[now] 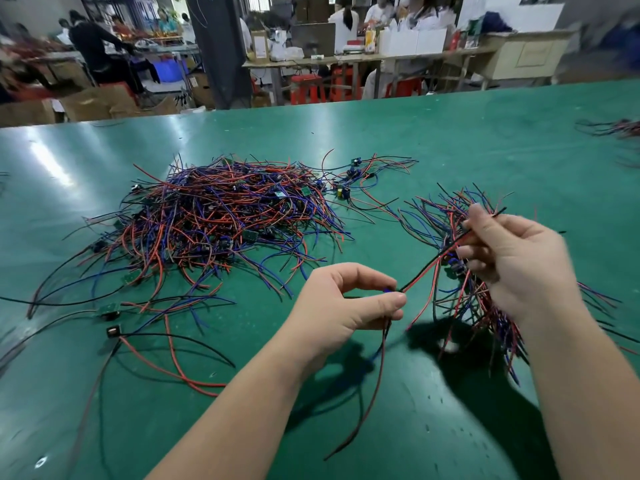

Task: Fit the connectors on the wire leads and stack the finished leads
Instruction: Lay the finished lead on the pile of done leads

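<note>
My left hand [346, 303] pinches a red-and-black wire lead [424, 270] between thumb and forefinger, above the green table [450, 140]. A small blue part shows at the pinch. The lead runs up to the right into my right hand [512, 261], whose curled fingers grip its other stretch. Another red-and-black strand [375, 375] hangs down from my left hand. Under my right hand lies a bundle of leads [460, 237], partly hidden by the hand. A large tangled heap of red, blue and black leads [214, 216] with small green boards lies at centre left.
Loose leads with small boards [112, 330] lie at the near left. Several capacitor boards [346, 188] sit behind the heap. More wires [620, 128] lie at the far right edge. People work at benches beyond the table's far edge.
</note>
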Demonstrator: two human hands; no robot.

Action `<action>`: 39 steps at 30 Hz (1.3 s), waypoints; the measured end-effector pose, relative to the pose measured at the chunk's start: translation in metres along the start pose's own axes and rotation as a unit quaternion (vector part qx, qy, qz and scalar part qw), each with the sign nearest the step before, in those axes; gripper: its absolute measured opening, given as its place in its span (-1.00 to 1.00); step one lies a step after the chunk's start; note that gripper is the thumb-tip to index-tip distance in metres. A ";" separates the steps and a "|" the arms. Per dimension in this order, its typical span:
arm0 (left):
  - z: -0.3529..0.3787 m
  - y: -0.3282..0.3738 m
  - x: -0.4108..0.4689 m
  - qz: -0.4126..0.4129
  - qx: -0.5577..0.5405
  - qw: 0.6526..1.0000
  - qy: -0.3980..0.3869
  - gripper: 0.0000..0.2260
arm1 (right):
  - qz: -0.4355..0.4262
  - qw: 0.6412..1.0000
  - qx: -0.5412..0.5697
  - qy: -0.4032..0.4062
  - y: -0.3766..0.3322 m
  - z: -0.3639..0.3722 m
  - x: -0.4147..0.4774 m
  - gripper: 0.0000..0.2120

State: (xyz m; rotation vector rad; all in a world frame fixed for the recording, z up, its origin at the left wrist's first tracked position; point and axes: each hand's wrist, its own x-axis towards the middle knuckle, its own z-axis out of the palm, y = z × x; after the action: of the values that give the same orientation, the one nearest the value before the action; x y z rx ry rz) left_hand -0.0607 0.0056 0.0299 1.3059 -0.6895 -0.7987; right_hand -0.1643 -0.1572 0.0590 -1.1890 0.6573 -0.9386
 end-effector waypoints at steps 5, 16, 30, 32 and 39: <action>0.005 -0.002 -0.001 0.001 0.004 1.000 -0.003 -0.84 | -0.032 0.991 0.118 0.059 0.004 -0.006 0.002 -0.80; -0.003 0.000 0.011 -0.044 -0.069 0.990 0.112 -0.56 | -0.096 0.921 -0.281 -0.253 0.023 0.025 -0.026 -0.75; -0.089 0.000 0.020 -0.064 0.572 0.774 0.264 -0.69 | -0.235 0.896 -0.356 0.121 0.002 -0.015 0.004 -0.65; -0.098 -0.004 0.019 -0.156 0.589 0.751 0.255 -0.65 | -0.189 0.881 -0.412 0.132 0.003 -0.021 0.007 -0.57; -0.107 -0.018 0.025 -0.139 0.648 0.694 0.282 -0.70 | -0.187 0.889 -0.411 0.076 0.007 0.000 -0.008 -0.58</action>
State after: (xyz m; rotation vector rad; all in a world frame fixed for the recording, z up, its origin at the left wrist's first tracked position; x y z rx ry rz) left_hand 0.0389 0.0434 -0.0035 2.8460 -0.5030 0.0667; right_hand -0.1665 -0.1496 0.0521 -2.0656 1.0273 -1.1177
